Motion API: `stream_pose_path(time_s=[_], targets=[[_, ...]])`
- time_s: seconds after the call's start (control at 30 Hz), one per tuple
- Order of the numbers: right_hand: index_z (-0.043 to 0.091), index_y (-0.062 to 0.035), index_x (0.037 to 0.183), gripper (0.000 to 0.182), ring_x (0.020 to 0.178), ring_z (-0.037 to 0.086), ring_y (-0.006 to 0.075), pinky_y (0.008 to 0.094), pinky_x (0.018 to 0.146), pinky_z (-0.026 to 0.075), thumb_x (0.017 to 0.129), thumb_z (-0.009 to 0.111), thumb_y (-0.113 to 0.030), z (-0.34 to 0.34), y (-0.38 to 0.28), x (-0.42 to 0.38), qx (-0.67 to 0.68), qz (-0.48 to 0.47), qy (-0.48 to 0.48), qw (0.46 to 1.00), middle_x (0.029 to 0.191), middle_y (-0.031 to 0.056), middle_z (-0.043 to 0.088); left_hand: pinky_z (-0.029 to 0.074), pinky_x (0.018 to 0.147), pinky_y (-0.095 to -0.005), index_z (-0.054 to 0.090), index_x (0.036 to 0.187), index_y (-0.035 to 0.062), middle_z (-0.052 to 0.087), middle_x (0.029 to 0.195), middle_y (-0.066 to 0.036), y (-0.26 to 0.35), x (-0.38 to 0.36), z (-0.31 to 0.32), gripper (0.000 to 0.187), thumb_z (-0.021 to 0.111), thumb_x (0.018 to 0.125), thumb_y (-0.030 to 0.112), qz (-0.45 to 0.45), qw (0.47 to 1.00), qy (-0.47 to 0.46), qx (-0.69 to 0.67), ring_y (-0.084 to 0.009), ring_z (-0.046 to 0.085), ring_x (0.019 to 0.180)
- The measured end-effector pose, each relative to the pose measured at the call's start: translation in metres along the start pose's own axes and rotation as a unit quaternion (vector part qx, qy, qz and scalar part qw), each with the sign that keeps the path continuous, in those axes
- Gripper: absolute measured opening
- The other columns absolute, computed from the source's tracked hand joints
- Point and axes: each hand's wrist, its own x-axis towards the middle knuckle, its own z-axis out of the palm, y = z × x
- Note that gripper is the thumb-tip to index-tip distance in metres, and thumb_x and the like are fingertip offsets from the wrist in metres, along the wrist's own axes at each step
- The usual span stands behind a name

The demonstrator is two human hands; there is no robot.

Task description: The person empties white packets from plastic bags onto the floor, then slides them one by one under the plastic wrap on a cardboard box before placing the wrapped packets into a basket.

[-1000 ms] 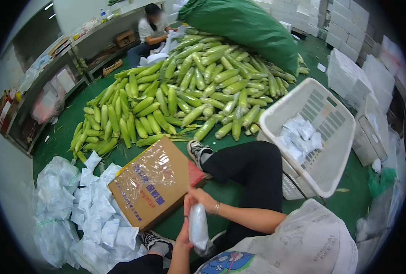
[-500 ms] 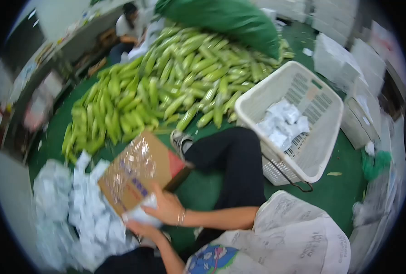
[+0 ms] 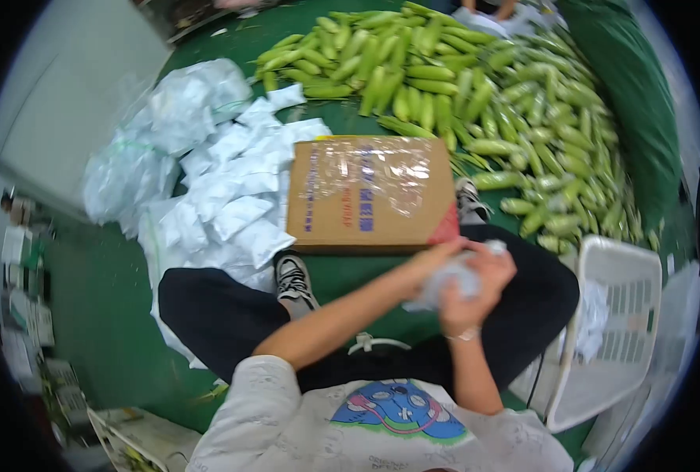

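Past the right front corner of a taped cardboard box [image 3: 370,193], both my hands hold a crumpled whitish plastic packet [image 3: 450,285], above my bent right leg. My left hand [image 3: 443,253] is closed, its fingers at the packet's upper end. My right hand [image 3: 484,285], a bracelet on its wrist, wraps round the packet from the right side. Motion blurs the packet, and its contents do not show. Left of the box lies a pile of similar white packets [image 3: 232,193], flat and pillow-shaped.
A large heap of green corn cobs [image 3: 436,79], many in clear film, covers the floor ahead. A white plastic basket [image 3: 637,315] holding white packets stands at right. Bulging clear bags [image 3: 197,102] lie at left. Another person's hands [image 3: 488,11] show at the top. A green sack [image 3: 629,94] borders the heap.
My view has turned left and down. My hands have moved with the packet from the box's near edge to beyond its right front corner.
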Motion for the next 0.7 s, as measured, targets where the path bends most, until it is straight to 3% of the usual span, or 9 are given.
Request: stream_pose_path(time_s=[0.1, 0.2, 0.3, 0.4, 0.43, 0.47, 0.5, 0.53, 0.7], targets=[[0.059, -0.0026, 0.099, 0.026, 0.103, 0.056, 0.0239, 0.0401, 0.096, 0.042, 0.084, 0.06, -0.024, -0.056, 0.047, 0.042, 0.119, 0.168, 0.05, 0.977, 0.111, 0.0137, 0.059, 0.052, 0.086, -0.0432, 0.037, 0.134, -0.008, 0.058, 0.114, -0.024, -0.016, 0.036, 0.05, 0.074, 0.06, 0.09, 0.046, 0.259, 0.795, 0.101, 0.539, -0.0357, 0.063, 0.096], [0.062, 0.0001, 0.107, 0.025, 0.1, 0.059, 0.0187, 0.0331, 0.092, 0.046, 0.088, 0.055, -0.014, -0.154, 0.098, 0.072, 0.185, 0.277, 0.105, 0.937, 0.109, 0.009, 0.063, 0.05, 0.082, -0.0466, 0.04, 0.128, -0.0074, 0.055, 0.108, -0.029, -0.001, 0.013, 0.141, 0.066, 0.07, 0.079, 0.025, 0.195, 0.741, -0.011, 0.643, -0.0425, 0.059, 0.099], [0.063, 0.0025, 0.108, 0.033, 0.102, 0.061, 0.0227, 0.0349, 0.09, 0.048, 0.086, 0.062, -0.022, -0.322, 0.192, 0.093, 0.164, 0.393, 0.161, 0.89, 0.112, 0.0116, 0.063, 0.051, 0.074, -0.0461, 0.046, 0.122, -0.0012, 0.056, 0.098, -0.02, -0.005, 0.023, 0.134, 0.058, 0.068, 0.071, 0.013, 0.426, 0.624, -0.115, 0.645, -0.0365, 0.06, 0.095], [0.065, -0.0086, 0.112, 0.037, 0.101, 0.062, 0.0295, 0.0399, 0.086, 0.05, 0.087, 0.058, -0.035, -0.463, 0.22, 0.098, -0.482, 0.285, 0.112, 0.821, 0.114, 0.0135, 0.064, 0.05, 0.076, -0.0459, 0.05, 0.115, 0.0018, 0.058, 0.098, -0.018, 0.071, -0.047, 0.048, 0.045, 0.068, 0.075, 0.013, 0.369, 0.686, 0.283, 0.56, -0.0348, 0.061, 0.089], [0.065, -0.0086, 0.112, 0.037, 0.101, 0.062, 0.0295, 0.0399, 0.086, 0.05, 0.087, 0.058, -0.035, -0.457, 0.216, 0.096, -0.482, 0.296, 0.11, 0.817, 0.114, 0.0135, 0.064, 0.051, 0.077, -0.0445, 0.046, 0.121, 0.0007, 0.058, 0.101, -0.016, 0.078, -0.075, -0.019, 0.049, 0.068, 0.078, 0.01, 0.434, 0.608, 0.451, 0.488, -0.03, 0.061, 0.087], [0.065, -0.0101, 0.113, 0.036, 0.103, 0.062, 0.0306, 0.0414, 0.087, 0.049, 0.087, 0.059, -0.034, -0.431, 0.201, 0.104, -0.544, 0.34, 0.096, 0.761, 0.116, 0.0138, 0.064, 0.051, 0.08, -0.0427, 0.042, 0.127, -0.0009, 0.057, 0.108, -0.018, 0.096, -0.122, -0.055, 0.059, 0.072, 0.076, 0.009, 0.315, 0.714, 0.567, 0.265, -0.0286, 0.06, 0.087], [0.066, -0.0115, 0.115, 0.036, 0.104, 0.061, 0.0317, 0.043, 0.088, 0.048, 0.087, 0.059, -0.034, -0.41, 0.189, 0.115, -0.605, 0.376, 0.08, 0.697, 0.118, 0.0141, 0.064, 0.048, 0.087, -0.044, 0.046, 0.123, -0.0058, 0.055, 0.116, -0.024, 0.084, -0.148, -0.115, 0.055, 0.073, 0.079, 0.013, 0.446, 0.508, 0.719, 0.159, -0.0343, 0.058, 0.094], [0.066, -0.0097, 0.116, 0.036, 0.107, 0.06, 0.0315, 0.0431, 0.091, 0.047, 0.087, 0.062, -0.031, -0.406, 0.212, 0.111, -0.617, 0.312, 0.039, 0.721, 0.119, 0.0146, 0.063, 0.042, 0.098, -0.0441, 0.038, 0.128, -0.0133, 0.048, 0.125, -0.028, 0.059, -0.192, -0.17, 0.073, 0.072, 0.082, 0.032, 0.251, 0.237, 0.851, 0.397, -0.0401, 0.054, 0.108], [0.058, 0.0014, 0.119, 0.038, 0.114, 0.056, 0.0296, 0.0377, 0.098, 0.042, 0.084, 0.062, -0.013, -0.13, 0.144, 0.142, -0.267, 0.111, -0.093, 0.953, 0.117, 0.0169, 0.061, 0.055, 0.075, -0.0433, 0.051, 0.109, -0.0178, 0.062, 0.107, -0.028, 0.047, -0.224, -0.266, 0.068, 0.081, 0.074, 0.032, 0.246, 0.599, 0.761, 0.043, -0.0344, 0.065, 0.096]])
